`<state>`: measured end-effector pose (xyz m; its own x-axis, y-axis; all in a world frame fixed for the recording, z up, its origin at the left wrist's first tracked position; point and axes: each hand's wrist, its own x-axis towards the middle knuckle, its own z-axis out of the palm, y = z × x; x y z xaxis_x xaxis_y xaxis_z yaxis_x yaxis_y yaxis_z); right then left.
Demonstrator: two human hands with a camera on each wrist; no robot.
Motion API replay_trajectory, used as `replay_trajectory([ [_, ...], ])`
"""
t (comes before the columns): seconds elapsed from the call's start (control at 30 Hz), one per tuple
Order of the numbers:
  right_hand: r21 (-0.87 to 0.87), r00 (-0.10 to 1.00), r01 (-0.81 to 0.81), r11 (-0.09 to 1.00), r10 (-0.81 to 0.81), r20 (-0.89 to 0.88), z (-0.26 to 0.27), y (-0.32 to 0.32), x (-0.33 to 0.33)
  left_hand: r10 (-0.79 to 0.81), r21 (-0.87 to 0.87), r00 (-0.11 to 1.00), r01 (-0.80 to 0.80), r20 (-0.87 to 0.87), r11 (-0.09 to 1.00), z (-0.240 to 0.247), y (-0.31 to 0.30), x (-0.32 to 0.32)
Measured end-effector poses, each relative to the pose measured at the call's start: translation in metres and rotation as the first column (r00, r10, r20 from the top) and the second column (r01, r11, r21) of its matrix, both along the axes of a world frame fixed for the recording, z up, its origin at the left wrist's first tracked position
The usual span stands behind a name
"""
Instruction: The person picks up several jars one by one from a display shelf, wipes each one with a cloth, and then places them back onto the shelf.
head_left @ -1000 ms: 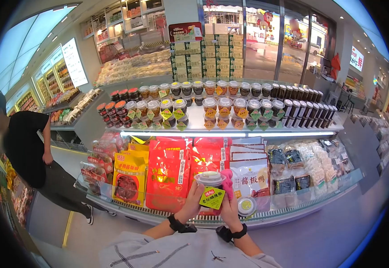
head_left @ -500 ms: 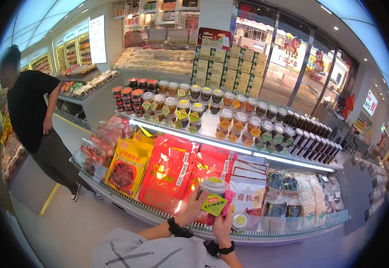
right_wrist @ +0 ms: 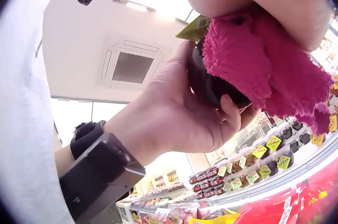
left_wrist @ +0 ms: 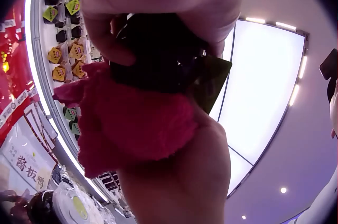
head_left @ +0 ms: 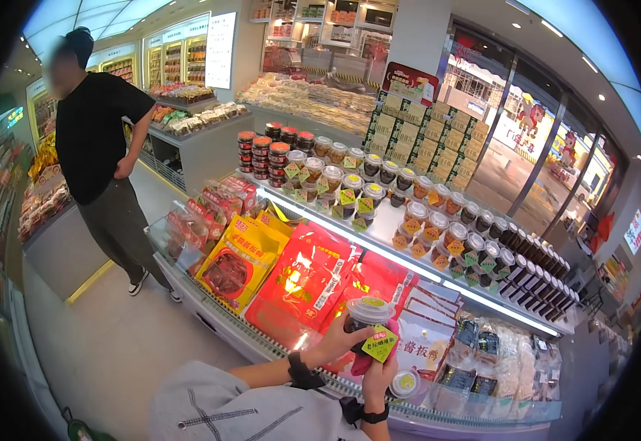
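A clear-lidded jar (head_left: 369,312) of dark food, with a green diamond tag (head_left: 379,344) on its front, is held over the front edge of the display case. My left hand (head_left: 341,342) grips its side, fingers curled round the dark wall in the right wrist view. With my right hand (head_left: 379,376) I hold a fuzzy pink cloth (right_wrist: 253,60) against the jar's other side and underside. In the left wrist view the cloth (left_wrist: 137,124) bunches between the right palm and the jar. Another lidded jar (head_left: 405,384) rests by the case's front edge, just right of my right hand.
Red bags (head_left: 302,275), yellow bags (head_left: 236,257) and white packets (head_left: 427,338) fill the case behind a low glass front (head_left: 482,404). Rows of tagged jars (head_left: 416,228) line the shelf above. A person in black (head_left: 103,132) stands in the aisle at left.
The head view has turned left and tilted, so the case slants more and the standing person appears nearer the middle. Both hands still hold the jar and cloth together.
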<state>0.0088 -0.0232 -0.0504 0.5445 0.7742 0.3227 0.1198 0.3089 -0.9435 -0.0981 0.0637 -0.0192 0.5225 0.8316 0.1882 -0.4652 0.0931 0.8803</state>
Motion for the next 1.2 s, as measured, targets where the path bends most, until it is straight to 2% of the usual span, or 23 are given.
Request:
replay_trajectory([
  [0.07, -0.146, 0.998, -0.036, 0.989, 0.044, 0.050, 0.026, -0.011, -0.017, 0.138, 0.026, 0.990, -0.138, 0.006, 0.990, -0.005, 0.003, -0.002],
  [0.1, -0.137, 0.994, -0.048, 0.989, 0.061, 0.088, 0.043, -0.013, -0.030, 0.202, 0.033, 0.979, -0.202, 0.010, 0.979, -0.007, 0.003, -0.002],
  [0.13, -0.086, 0.986, -0.013, 0.996, 0.027, 0.162, 0.036, -0.011, -0.033, 0.263, 0.039, 0.965, -0.263, 0.014, 0.964, -0.008, 0.002, -0.005],
  [0.2, 0.024, 0.951, 0.050, 0.998, -0.055, 0.303, 0.015, -0.004, -0.036, 0.231, 0.023, 0.973, -0.231, -0.002, 0.973, -0.008, -0.002, -0.013],
  [0.23, 0.021, 0.960, 0.026, 0.999, -0.031, 0.278, 0.010, -0.001, -0.034, 0.209, 0.028, 0.978, -0.210, 0.010, 0.977, -0.010, -0.002, -0.015],
  [0.33, 0.084, 0.997, -0.063, 0.994, 0.066, -0.033, 0.018, 0.012, -0.023, 0.143, 0.092, 0.989, -0.145, 0.029, 0.985, -0.007, -0.001, -0.022],
  [0.37, 0.036, 0.993, -0.098, 0.995, 0.100, -0.057, -0.002, 0.017, -0.006, 0.143, 0.107, 0.989, -0.146, 0.044, 0.983, -0.004, -0.007, -0.022],
  [0.47, 0.142, 0.968, -0.046, 0.989, 0.079, -0.237, 0.017, 0.018, -0.011, 0.114, 0.069, 0.992, -0.117, 0.057, 0.991, -0.004, -0.011, -0.022],
  [0.53, 0.059, 0.995, -0.049, 0.997, 0.054, -0.085, 0.018, 0.014, -0.013, 0.040, -0.016, 0.998, -0.039, 0.039, 0.999, -0.011, 0.002, -0.024],
  [0.6, -0.033, 0.996, -0.044, 0.999, 0.046, 0.074, 0.020, 0.007, -0.017, 0.106, 0.005, 0.993, -0.106, 0.055, 0.994, -0.013, 0.003, -0.019],
  [0.63, 0.002, 0.995, -0.055, 0.999, 0.054, 0.079, 0.042, 0.002, -0.031, 0.147, 0.039, 0.988, -0.149, 0.046, 0.988, -0.011, 0.005, -0.016],
  [0.73, 0.038, 0.921, 0.079, 0.996, -0.087, 0.380, 0.043, -0.002, -0.043, 0.227, 0.108, 0.974, -0.228, 0.021, 0.968, -0.014, 0.003, -0.008],
  [0.77, -0.135, 0.970, 0.013, 0.991, 0.020, 0.242, 0.047, -0.010, -0.044, 0.224, 0.120, 0.975, -0.223, 0.008, 0.967, -0.017, 0.001, -0.004],
  [0.8, -0.083, 0.966, 0.052, 0.995, -0.029, 0.256, 0.041, -0.009, -0.040, 0.221, 0.138, 0.975, -0.219, 0.000, 0.966, -0.018, 0.003, -0.001],
  [0.87, 0.025, 0.951, 0.129, 0.991, -0.131, 0.280, 0.023, -0.006, -0.025, 0.151, 0.199, 0.988, -0.140, -0.041, 0.970, -0.023, 0.001, 0.001],
  [0.9, -0.087, 0.997, 0.055, 0.995, -0.049, 0.062, 0.042, -0.015, -0.025, 0.111, 0.234, 0.990, -0.089, -0.084, 0.968, -0.021, 0.000, -0.001],
  [0.93, -0.036, 0.997, 0.074, 0.997, -0.073, 0.032, 0.029, -0.013, -0.013, 0.073, 0.265, 0.989, -0.036, -0.128, 0.963, -0.020, 0.000, -0.003],
  [0.97, 0.011, 0.997, 0.071, 0.997, -0.071, -0.039, 0.024, -0.013, -0.006, -0.077, 0.187, 0.988, 0.101, -0.133, 0.977, -0.018, 0.004, -0.008],
  [1.0, 0.057, 0.992, 0.073, 0.996, -0.066, -0.112, 0.022, -0.014, -0.002, -0.117, 0.231, 0.981, 0.151, -0.157, 0.961, -0.011, 0.006, -0.011],
  [1.07, 0.023, 0.994, 0.049, 0.999, -0.047, -0.098, 0.020, -0.024, -0.001, -0.194, 0.309, 0.958, 0.254, -0.211, 0.917, 0.001, 0.007, -0.016],
  [1.1, 0.006, 0.995, 0.039, 0.999, -0.038, -0.094, 0.019, -0.029, -0.001, -0.293, 0.148, 0.940, 0.319, -0.175, 0.936, -0.001, 0.007, -0.016],
  [1.2, -0.012, 0.992, 0.045, 0.999, -0.046, -0.119, 0.009, -0.030, 0.004, -0.365, 0.122, 0.899, 0.401, -0.242, 0.908, -0.011, 0.012, -0.011],
])
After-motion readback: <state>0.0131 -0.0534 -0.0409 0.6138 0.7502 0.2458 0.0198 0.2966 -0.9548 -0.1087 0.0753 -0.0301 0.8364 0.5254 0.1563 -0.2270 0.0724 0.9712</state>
